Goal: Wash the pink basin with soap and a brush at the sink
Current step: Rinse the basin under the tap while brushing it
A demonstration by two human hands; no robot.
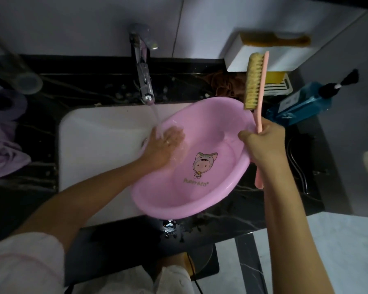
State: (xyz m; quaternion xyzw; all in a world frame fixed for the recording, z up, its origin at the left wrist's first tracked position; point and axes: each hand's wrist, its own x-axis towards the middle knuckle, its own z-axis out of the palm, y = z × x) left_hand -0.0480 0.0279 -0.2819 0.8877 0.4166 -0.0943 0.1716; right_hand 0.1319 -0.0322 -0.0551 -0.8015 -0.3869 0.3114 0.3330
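My left hand [166, 143] lies flat, fingers straight, under water from the tap [146, 85], inside the pink basin [210, 194] tilted over the sink [98, 141] mid-frame. The basin looks light, thin and wet-slippery, so I judge the rim the best hold. My right hand [263, 145] clamps the brush [255, 81] handle.

The person wears a loose, pale top with a faint pink tinge. Its short sleeve [23, 266] has a thin pink seam line near the hem and ends above the left elbow. Both forearms are bare. A slim ring [167, 142] sits on a finger of the left hand [164, 145]. More pale fabric [174, 279] shows low in the middle.
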